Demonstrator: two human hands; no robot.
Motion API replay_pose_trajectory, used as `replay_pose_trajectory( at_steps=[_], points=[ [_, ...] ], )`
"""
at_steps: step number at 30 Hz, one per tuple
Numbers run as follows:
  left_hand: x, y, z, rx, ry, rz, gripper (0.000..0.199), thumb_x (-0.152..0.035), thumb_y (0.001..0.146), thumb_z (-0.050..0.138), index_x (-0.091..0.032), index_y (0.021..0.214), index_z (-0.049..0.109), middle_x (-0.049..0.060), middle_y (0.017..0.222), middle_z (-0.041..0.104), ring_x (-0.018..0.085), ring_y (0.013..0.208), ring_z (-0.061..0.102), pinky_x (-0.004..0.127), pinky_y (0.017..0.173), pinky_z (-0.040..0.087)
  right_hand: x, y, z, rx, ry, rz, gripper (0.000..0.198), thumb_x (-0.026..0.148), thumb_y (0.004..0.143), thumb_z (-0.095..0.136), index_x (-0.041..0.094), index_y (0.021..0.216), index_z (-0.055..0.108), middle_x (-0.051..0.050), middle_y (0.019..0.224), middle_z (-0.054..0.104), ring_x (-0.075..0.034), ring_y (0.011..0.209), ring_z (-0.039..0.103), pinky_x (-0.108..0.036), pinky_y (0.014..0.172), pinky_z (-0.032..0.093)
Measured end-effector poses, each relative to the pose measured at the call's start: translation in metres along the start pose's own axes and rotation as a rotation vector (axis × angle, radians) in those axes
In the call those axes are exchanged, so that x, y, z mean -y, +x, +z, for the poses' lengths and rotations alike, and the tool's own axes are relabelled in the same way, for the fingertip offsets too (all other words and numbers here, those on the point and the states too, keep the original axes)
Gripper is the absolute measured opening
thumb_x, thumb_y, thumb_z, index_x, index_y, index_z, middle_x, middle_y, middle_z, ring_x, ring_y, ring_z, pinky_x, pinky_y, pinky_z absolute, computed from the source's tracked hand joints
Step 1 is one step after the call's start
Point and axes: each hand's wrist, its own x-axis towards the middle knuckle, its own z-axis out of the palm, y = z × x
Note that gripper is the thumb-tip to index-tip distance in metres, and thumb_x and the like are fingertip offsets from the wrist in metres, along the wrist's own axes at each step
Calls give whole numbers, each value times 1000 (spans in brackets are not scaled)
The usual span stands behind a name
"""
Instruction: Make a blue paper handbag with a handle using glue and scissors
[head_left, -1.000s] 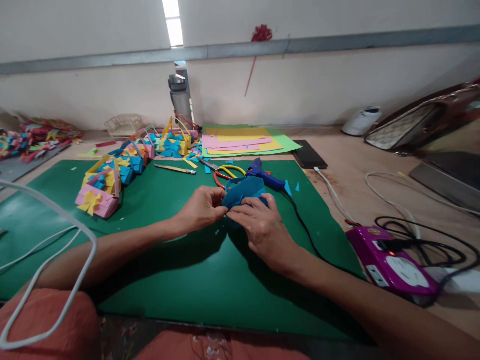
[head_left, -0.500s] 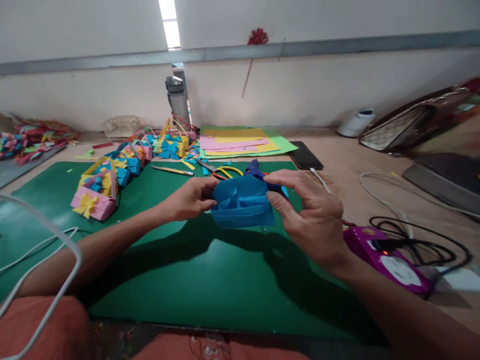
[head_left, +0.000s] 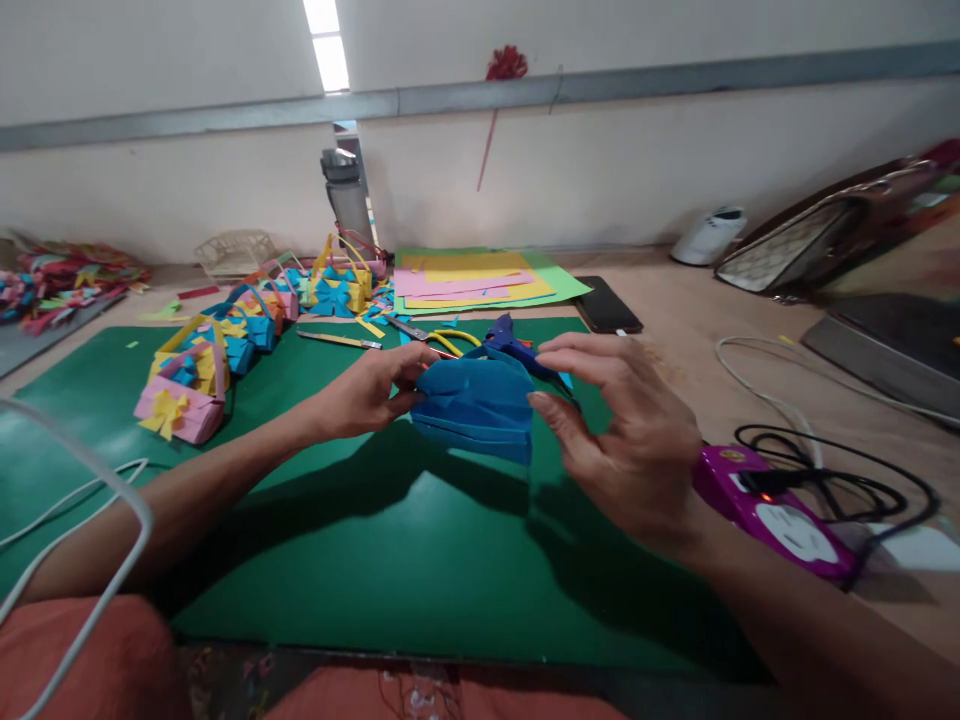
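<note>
Left hand (head_left: 366,395) pinching folded blue paper piece (head_left: 472,402) above green-covered surface (head_left: 390,590), in from near edge; right hand (head_left: 630,432) spread, contact unclear. Light pinch best spares creases.

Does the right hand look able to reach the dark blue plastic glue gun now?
Probably yes: the right hand looks open and close to the dark blue plastic glue gun, though the bright blue folded paper piece is partly in front.

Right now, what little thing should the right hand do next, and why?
Perhaps close the right hand gently on the right edge of the blue piece: only the left hand clearly pinches it, while the right one is open beside it.
</note>
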Motion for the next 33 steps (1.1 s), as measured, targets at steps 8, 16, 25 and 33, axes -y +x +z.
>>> replay_pose_trajectory(
  at_steps=[8, 16, 25, 33],
  points=[
    [-22, -4, 18, -39, 409, -136, 39, -7, 71, 50, -19, 107, 44, 1, 79, 68, 16, 68, 64, 23, 59, 44, 10, 7, 4, 235, -245, -70, 38, 24, 84, 55, 14, 120, 48, -13, 112, 63, -30, 112, 52, -55, 98, 26],
    [-40, -2, 24, -29, 465, -210, 36, -8, 72, 51, -20, 104, 41, 2, 81, 70, 21, 76, 66, 28, 64, 46, 27, 42, 9, 842, -401, 24, 14, 18, 77, 61, 16, 90, 65, -9, 92, 69, -29, 102, 54, -55, 95, 20],
    [-44, 2, 26, -76, 396, -270, 35, -9, 72, 53, -18, 105, 44, 4, 80, 71, 25, 80, 67, 31, 65, 47, 34, 65, 32, 1040, -420, 32, 11, 15, 73, 57, 15, 78, 67, -7, 72, 67, -25, 79, 60, -46, 88, 24],
    [-35, 6, 9, -235, -211, -218, 18, -15, 79, 50, -11, 96, 56, 4, 76, 68, 15, 73, 65, 22, 62, 47, 16, 63, 20, 932, -282, 31, 10, 16, 76, 58, 18, 75, 67, -3, 78, 69, -19, 77, 59, -42, 86, 27]
  ],
)
